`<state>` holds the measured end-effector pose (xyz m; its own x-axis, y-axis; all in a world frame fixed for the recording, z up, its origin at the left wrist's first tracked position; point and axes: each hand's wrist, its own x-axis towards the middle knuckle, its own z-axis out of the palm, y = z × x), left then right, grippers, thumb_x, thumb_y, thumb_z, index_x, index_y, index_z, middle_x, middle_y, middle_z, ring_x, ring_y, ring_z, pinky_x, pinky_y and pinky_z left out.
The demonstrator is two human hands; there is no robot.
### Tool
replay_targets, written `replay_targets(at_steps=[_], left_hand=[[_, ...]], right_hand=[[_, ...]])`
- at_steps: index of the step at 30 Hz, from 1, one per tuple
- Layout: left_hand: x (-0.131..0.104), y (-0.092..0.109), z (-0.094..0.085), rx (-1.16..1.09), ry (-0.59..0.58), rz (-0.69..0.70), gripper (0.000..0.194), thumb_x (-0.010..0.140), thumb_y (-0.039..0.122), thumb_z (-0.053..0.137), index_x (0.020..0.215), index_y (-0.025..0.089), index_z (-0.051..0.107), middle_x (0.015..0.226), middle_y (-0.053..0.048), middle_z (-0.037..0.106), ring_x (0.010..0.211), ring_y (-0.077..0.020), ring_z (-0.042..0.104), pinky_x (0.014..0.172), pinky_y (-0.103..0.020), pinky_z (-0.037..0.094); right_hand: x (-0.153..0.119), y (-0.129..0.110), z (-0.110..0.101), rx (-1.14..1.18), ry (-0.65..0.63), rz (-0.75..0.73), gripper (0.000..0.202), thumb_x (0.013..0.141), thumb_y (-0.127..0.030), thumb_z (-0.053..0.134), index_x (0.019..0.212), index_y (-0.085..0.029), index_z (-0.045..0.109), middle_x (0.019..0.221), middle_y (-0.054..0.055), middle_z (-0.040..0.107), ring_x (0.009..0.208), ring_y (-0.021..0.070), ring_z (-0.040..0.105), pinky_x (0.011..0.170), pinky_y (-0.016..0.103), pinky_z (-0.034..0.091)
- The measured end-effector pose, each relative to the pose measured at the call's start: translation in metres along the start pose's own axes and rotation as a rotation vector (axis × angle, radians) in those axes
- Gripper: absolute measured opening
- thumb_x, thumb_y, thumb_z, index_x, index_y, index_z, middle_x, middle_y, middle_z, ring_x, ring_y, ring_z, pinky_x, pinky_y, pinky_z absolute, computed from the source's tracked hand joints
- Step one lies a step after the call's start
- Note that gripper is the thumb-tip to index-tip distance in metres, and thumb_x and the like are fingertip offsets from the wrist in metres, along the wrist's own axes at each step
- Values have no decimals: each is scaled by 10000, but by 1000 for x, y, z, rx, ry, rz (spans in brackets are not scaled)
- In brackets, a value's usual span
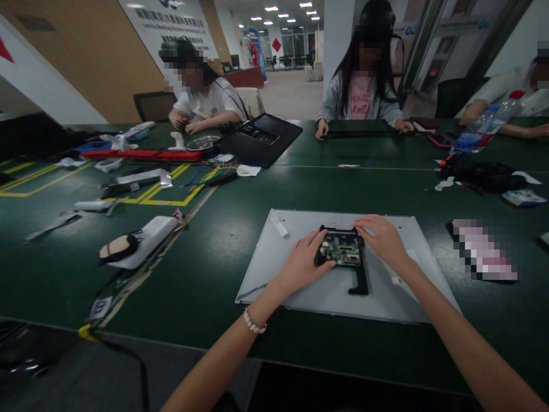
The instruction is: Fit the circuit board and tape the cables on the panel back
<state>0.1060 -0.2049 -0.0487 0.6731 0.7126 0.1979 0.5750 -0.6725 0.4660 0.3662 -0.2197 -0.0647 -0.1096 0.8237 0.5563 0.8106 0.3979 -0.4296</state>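
A green circuit board sits in a black plastic frame, over a pale grey flat panel. With fingers at the upper left corner and thumb along the lower edge, my left hand grips the board and frame from the left; a beaded bracelet is on that wrist. At the frame's upper right corner, my right hand has its fingertips pressed together on the black plastic. Whether a small part is between those fingertips, I cannot tell. The frame's lower right arm extends toward me and ends in a hook.
A pixelated phone-shaped object lies right of the panel. On the left are a white power strip with a cable and several scraps. Behind are a black laptop shell, bottles, a black bag and several seated people.
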Motion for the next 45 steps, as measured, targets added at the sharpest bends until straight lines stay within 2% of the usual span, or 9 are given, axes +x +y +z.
replay_targets(at_steps=[4,11,24,29,37,39,41,45], left_hand=[[-1,-6,3,7,-76,29,761,838,388,641,1490,224,284,1507,-145,391,1392,-295,366,1133,-529,302],[2,-11,4,-69,-46,74,775,806,337,693,1476,219,323,1492,-159,413,1366,-295,411,1094,-507,372],[3,-12,5,-86,-32,71,778,790,310,711,1463,217,333,1481,-168,424,1327,-292,458,1071,-512,397],[2,-11,4,-91,-13,69,774,783,312,715,1457,207,349,1471,-171,437,1318,-297,469,1067,-515,404],[1,-4,-1,-90,-6,80,774,789,336,706,1461,219,340,1469,-161,442,1330,-301,454,1085,-520,372],[3,-5,-8,-80,33,62,700,824,354,670,1441,216,371,1449,-146,469,1324,-288,459,1093,-509,366],[5,-10,-18,-65,147,2,550,877,331,601,1385,193,440,1388,-132,529,1281,-260,500,1081,-471,389],[6,-39,-43,26,403,-152,311,885,222,545,1190,184,587,1217,-100,621,1150,-233,579,1034,-414,437]], right_hand=[[9,6,9,-72,-112,9,205,905,-209,546,982,-196,736,1037,79,737,1040,249,631,966,427,469],[7,7,19,-62,-205,28,219,878,-170,547,968,-207,744,1028,85,744,1001,249,662,942,431,481],[2,6,21,-6,-194,118,252,872,-182,525,1015,-190,733,1048,96,739,1008,246,665,948,427,492],[1,2,15,4,-184,127,263,884,-200,514,1048,-175,718,1068,107,727,1009,253,659,938,435,496],[-6,-10,2,21,-161,108,271,891,-227,501,1057,-214,716,1100,89,710,1055,255,636,972,462,477],[-12,-15,-2,23,-161,108,270,887,-232,509,1058,-219,717,1129,91,697,1082,261,621,987,478,467],[-19,-18,-5,25,-165,114,266,886,-234,513,1058,-223,716,1153,91,684,1106,262,608,999,488,458],[-32,-20,-6,26,-158,140,262,894,-233,507,1063,-215,706,1189,94,664,1121,259,595,1014,494,448]])
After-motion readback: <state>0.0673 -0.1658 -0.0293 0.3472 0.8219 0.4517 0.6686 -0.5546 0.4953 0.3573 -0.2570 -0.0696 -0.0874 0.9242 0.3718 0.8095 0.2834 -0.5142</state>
